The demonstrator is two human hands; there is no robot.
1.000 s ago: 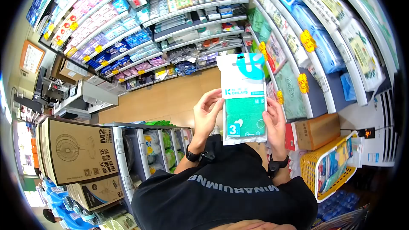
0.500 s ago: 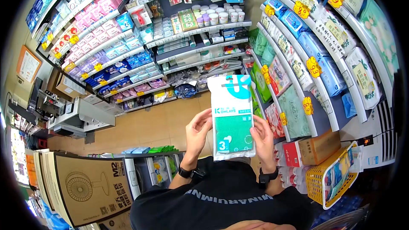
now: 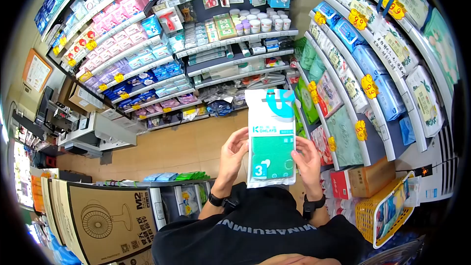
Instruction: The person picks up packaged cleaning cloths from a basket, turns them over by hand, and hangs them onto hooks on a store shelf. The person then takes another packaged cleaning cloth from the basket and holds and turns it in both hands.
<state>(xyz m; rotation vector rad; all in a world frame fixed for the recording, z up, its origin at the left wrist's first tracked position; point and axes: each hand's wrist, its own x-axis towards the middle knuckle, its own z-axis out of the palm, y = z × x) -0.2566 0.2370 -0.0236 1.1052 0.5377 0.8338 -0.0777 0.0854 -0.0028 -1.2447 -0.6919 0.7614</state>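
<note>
A flat plastic packet (image 3: 272, 154), white and teal with "KOHLAYS" and a large "3" printed on it, is held upright in front of my chest. Its green contents look like folded cloths, though I cannot be sure of the kind. My left hand (image 3: 234, 152) grips the packet's left edge, thumb against the side. On the opposite edge, my right hand (image 3: 307, 161) pinches it between thumb and fingers. Both wrists wear dark bands.
Stocked shelves (image 3: 235, 39) run along the back, and tissue packs (image 3: 375, 66) fill the right-hand rack. A yellow basket (image 3: 365, 221) with packets stands at lower right, near a cardboard box (image 3: 370, 176). At lower left is a large fan carton (image 3: 105, 221).
The whole view has shifted slightly, so the shelves sit further right and lower. Both hands keep hold of the packet, which stays before my chest.
</note>
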